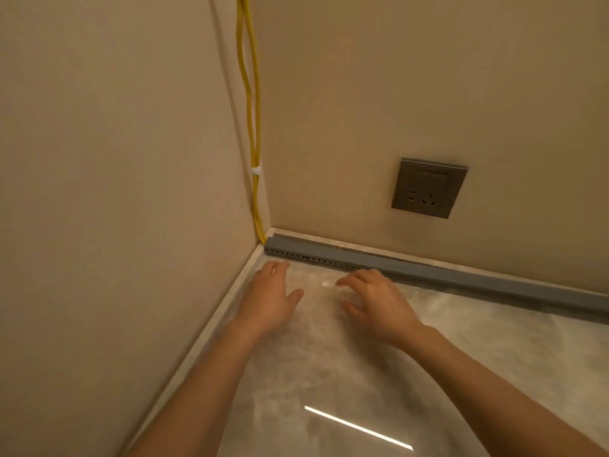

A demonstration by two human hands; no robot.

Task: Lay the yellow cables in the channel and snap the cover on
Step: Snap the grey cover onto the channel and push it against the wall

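Observation:
Two yellow cables (253, 127) hang down the wall corner, held together by a white tie (256, 170), and run into the left end of a grey channel (445, 271). The channel lies along the foot of the back wall with a grey cover on top and small slots in its front face. My left hand (268, 296) hovers just in front of the channel's left end, fingers spread, holding nothing. My right hand (375, 298) is a little further right, fingers curled and apart, close to the channel's front face, also with nothing in it.
A grey wall socket (428, 188) sits on the back wall above the channel. A beige wall closes off the left side. The surface below is glossy pale marble (329, 374) with a white edge strip (197, 338) along the left wall.

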